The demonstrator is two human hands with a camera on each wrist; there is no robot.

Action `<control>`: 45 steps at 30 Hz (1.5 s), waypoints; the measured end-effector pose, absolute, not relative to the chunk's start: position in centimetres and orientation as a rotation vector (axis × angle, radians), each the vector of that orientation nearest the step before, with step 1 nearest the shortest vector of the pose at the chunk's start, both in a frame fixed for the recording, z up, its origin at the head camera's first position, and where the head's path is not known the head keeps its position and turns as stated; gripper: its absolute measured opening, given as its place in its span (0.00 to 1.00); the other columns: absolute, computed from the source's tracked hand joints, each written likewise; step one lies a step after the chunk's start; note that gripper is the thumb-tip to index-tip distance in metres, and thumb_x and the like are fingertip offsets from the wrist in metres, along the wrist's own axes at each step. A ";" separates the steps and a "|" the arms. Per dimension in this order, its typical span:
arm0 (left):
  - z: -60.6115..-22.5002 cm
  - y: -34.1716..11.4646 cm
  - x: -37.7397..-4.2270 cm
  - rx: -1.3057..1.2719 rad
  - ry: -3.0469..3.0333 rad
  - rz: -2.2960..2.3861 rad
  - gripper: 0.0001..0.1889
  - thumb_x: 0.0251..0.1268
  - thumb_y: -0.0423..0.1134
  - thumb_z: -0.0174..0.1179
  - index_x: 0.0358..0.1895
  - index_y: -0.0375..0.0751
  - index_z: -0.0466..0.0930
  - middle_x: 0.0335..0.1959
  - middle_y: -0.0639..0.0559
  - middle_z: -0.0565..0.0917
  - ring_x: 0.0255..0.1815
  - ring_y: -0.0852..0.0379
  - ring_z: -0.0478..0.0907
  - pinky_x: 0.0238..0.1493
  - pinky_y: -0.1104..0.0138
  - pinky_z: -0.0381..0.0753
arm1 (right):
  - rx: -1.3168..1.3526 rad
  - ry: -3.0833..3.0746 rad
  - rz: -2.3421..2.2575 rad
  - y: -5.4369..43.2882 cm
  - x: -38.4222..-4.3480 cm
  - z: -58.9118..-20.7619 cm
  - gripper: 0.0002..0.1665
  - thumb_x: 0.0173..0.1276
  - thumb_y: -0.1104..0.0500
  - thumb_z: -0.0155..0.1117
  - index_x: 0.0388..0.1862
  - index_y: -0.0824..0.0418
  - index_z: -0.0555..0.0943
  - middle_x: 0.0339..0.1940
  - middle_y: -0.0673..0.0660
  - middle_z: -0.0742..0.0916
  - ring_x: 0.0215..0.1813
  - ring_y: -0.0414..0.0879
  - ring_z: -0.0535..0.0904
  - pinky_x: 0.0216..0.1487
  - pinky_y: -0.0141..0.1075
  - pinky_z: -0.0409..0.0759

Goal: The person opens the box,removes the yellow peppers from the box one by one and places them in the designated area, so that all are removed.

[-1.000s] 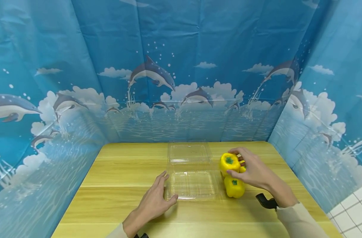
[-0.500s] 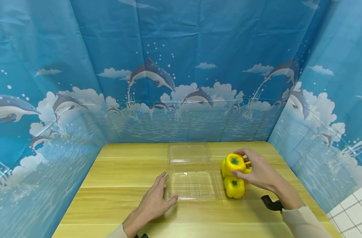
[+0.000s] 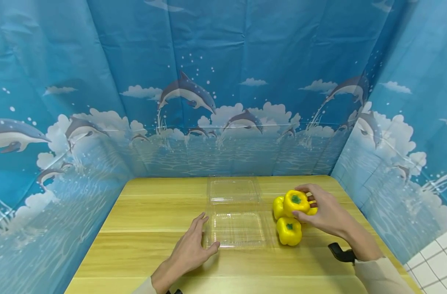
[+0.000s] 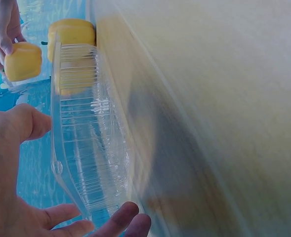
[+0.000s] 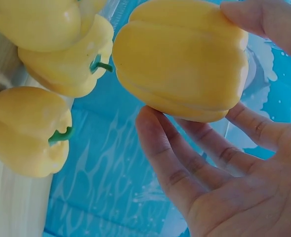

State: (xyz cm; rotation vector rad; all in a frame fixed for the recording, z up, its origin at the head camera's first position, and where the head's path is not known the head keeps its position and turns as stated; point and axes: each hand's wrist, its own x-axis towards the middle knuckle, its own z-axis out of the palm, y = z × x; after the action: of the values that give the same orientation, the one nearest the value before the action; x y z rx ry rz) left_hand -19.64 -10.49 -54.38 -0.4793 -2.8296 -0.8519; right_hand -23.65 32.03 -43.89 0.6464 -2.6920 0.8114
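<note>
My right hand (image 3: 328,212) holds a yellow bell pepper (image 3: 296,202) between thumb and fingers. In the right wrist view, this held pepper (image 5: 182,59) is raised off the table, apart from the others. Below it in the head view sit a front yellow pepper (image 3: 289,231), a left one (image 3: 278,207) and a partly hidden one (image 3: 313,210) near my palm. At the left side of an open clear plastic clamshell box (image 3: 239,228), my left hand (image 3: 190,247) lies with fingers spread. The left wrist view puts its thumb (image 4: 36,123) against or beside the rim; contact is unclear.
The box's lid (image 3: 233,188) is folded back toward the far table edge. Everything rests on a wood-grain table (image 3: 142,224). A blue dolphin-print curtain (image 3: 223,102) encloses the back and sides, with white tiles (image 3: 436,261) at lower right.
My right hand has moved right and slightly nearer with its pepper, uncovering more of the left pepper. My left hand and the box have stayed put.
</note>
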 end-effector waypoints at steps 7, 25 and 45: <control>-54.4 -10.5 -19.6 -0.481 -2.825 -0.848 0.46 0.61 0.64 0.64 0.77 0.44 0.60 0.80 0.49 0.56 0.61 0.44 0.77 0.45 0.51 0.84 | 0.625 -2.699 0.813 32.7 -23.4 -44.0 0.40 0.60 0.40 0.76 0.67 0.53 0.72 0.58 0.51 0.79 0.51 0.50 0.81 0.48 0.48 0.85; -54.4 -10.5 -19.7 -0.482 -2.834 -0.838 0.47 0.61 0.66 0.63 0.77 0.44 0.59 0.80 0.49 0.56 0.64 0.43 0.75 0.48 0.49 0.83 | 0.580 -2.713 0.797 34.9 -22.8 -44.7 0.40 0.62 0.40 0.74 0.68 0.54 0.72 0.59 0.55 0.80 0.52 0.53 0.81 0.48 0.48 0.84; -54.4 -10.5 -19.6 -0.469 -2.843 -0.832 0.46 0.62 0.65 0.63 0.77 0.45 0.60 0.80 0.49 0.57 0.59 0.46 0.78 0.47 0.50 0.83 | 0.538 -2.749 0.765 36.3 -21.9 -45.3 0.40 0.62 0.38 0.73 0.66 0.55 0.73 0.60 0.57 0.80 0.50 0.55 0.83 0.46 0.47 0.85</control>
State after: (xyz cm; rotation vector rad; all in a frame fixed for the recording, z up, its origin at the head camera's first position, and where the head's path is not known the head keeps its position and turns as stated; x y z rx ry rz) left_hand -19.56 -10.49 -54.44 -0.4685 -2.8428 -0.8322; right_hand -21.89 36.35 -45.30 0.5382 -2.7491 0.7646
